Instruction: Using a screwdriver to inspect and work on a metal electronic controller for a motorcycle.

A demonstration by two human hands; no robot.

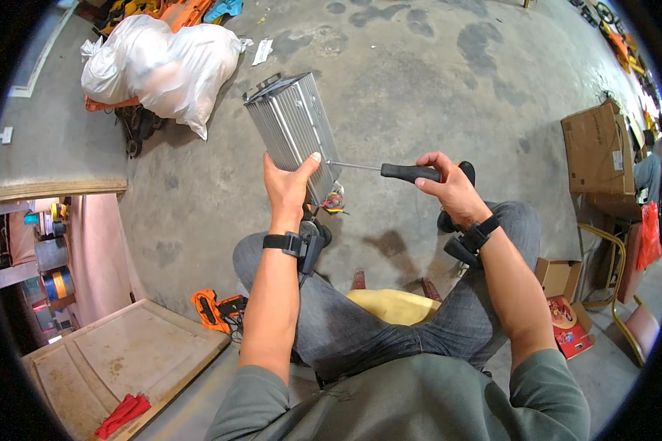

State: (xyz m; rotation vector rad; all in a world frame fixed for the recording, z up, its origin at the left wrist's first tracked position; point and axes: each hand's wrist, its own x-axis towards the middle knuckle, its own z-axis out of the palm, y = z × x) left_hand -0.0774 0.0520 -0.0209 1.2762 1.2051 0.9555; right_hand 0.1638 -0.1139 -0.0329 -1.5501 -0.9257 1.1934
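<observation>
In front of my knees, my left hand (pixel 287 182) grips the lower end of a silver ribbed metal box (pixel 285 121), which looks like a motor controller. It is held up at a tilt, its far end leaning left. Coloured wires (pixel 334 200) hang from its near end. My right hand (pixel 452 187) is wrapped round the black handle of a screwdriver (pixel 408 173). The screwdriver's thin shaft points left, and its tip meets the right side of the box near my left thumb. Whether a screw sits under the tip is too small to tell.
White stuffed sacks (pixel 165 66) lie on the floor at the far left. At the right stand a cardboard box (pixel 599 147) and a chair (pixel 618 279) beside a red box (pixel 568 327). An orange tool (pixel 212 310) lies near a wooden board (pixel 136 353) with a red cloth (pixel 123 414).
</observation>
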